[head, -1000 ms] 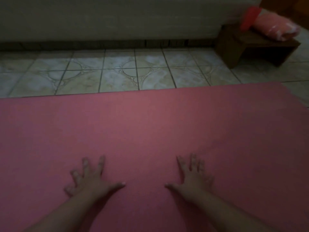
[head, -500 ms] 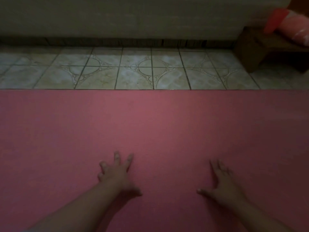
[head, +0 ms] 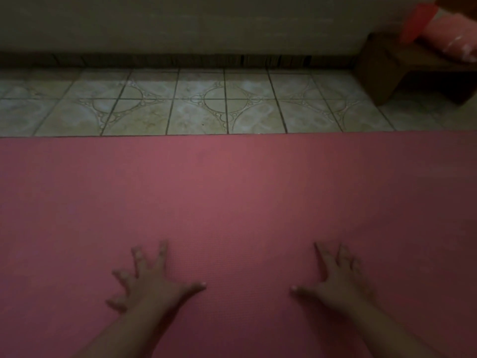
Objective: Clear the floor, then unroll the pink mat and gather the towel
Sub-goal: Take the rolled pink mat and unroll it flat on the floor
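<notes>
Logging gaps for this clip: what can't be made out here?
- Pink mat: both ends cut off by the head view's left and right edges.
- Pink bundle on the wooden stool: cropped by the right edge, dim; unidentifiable.
- Towel: not visible.
- Left hand, right hand: palms face down, hidden.

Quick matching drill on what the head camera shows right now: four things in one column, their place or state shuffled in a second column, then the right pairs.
Things:
1. pink mat
2. left hand
3. pink bundle
4. tiled floor

Place or state:
A. on the dark wooden stand, top right
B. bare strip between the mat's far edge and the wall
C. spread flat across the near floor
D. fingers splayed, pressing on the mat, as the right hand does

Pairs: 1-C, 2-D, 3-A, 4-B
</notes>
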